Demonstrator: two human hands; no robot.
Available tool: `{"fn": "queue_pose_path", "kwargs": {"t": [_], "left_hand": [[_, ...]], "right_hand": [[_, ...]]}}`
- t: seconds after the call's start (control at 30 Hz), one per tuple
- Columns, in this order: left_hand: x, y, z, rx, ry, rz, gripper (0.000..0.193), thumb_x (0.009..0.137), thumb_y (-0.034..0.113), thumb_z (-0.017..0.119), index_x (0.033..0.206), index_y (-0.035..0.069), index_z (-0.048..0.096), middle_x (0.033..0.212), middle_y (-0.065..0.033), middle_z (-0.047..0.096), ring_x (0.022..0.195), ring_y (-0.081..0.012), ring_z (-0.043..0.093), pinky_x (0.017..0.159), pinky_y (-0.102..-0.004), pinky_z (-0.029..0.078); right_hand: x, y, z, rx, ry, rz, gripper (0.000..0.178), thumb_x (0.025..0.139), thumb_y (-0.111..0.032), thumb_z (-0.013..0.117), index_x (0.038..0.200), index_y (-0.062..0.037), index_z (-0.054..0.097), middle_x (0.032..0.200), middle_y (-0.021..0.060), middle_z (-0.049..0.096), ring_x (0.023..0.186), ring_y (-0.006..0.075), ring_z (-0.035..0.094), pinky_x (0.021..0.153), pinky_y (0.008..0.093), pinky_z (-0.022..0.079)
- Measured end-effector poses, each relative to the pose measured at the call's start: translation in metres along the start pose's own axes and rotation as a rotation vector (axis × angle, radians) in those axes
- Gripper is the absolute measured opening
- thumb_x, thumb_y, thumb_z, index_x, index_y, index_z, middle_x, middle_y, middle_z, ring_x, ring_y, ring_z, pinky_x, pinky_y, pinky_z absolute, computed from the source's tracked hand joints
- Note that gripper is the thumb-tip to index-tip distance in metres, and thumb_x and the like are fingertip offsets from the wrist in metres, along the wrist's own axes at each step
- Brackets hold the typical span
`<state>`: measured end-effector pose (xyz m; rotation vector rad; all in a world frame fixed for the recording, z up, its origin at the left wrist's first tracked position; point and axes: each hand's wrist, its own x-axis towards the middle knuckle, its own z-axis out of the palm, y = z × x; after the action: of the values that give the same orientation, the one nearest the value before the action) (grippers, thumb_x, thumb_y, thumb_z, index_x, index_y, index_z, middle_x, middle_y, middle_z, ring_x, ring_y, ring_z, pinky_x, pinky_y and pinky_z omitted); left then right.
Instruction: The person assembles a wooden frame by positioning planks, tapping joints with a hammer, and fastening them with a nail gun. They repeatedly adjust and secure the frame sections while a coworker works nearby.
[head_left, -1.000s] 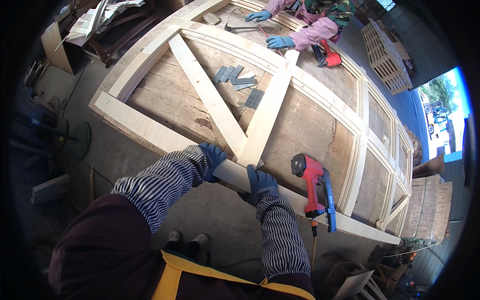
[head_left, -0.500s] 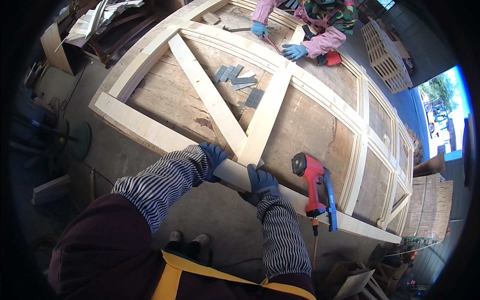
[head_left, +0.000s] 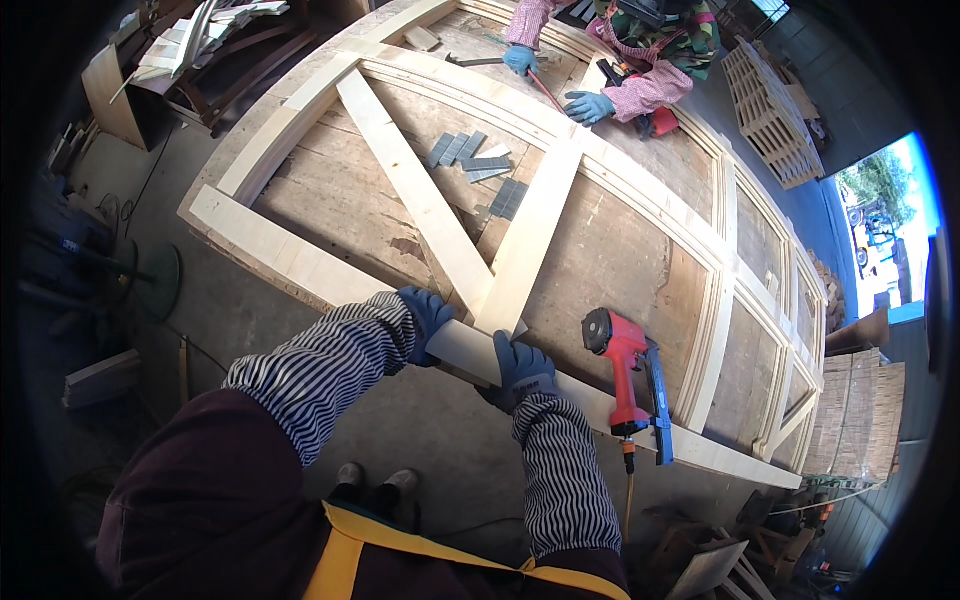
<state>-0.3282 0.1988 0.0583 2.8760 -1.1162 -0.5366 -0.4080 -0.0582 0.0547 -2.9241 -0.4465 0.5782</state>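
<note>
My left hand, in a blue glove, grips the near rail of a pale wooden frame just left of a joint. My right hand, gloved the same, is closed over that rail right of the joint, its thumb by the end of a crosspiece. A slanting brace meets the crosspiece there. The undersides of both hands are hidden. Right of my right hand, a red and blue staple gun lies across the rail, its hose hanging from the handle end.
Strips of grey staples lie on the worktable inside the frame. Across the table, a co-worker's gloved hands hold a thin red bar or hose near a hammer-like tool. Stacked pallets stand far right; scrap wood lies far left.
My hands and the staple gun stay practically in place. Across the table, the co-worker's head and arm have shifted slightly.
</note>
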Motion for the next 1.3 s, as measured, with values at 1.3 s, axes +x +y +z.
{"fn": "queue_pose_path", "kwargs": {"t": [1.3], "left_hand": [[-0.003,0.001,-0.015,-0.032,-0.118,-0.005,0.076,0.076,0.056,0.075,0.130,0.007,0.054,0.121,-0.0203,0.065,0.111,-0.0344,0.066,0.100,-0.0471,0.049]], "right_hand": [[-0.002,0.008,0.018,-0.004,0.161,-0.069,0.100,0.074,-0.057,0.080,0.155,-0.0156,0.037,0.126,0.0177,0.059,0.116,0.0398,0.059,0.100,0.0559,0.046]]}}
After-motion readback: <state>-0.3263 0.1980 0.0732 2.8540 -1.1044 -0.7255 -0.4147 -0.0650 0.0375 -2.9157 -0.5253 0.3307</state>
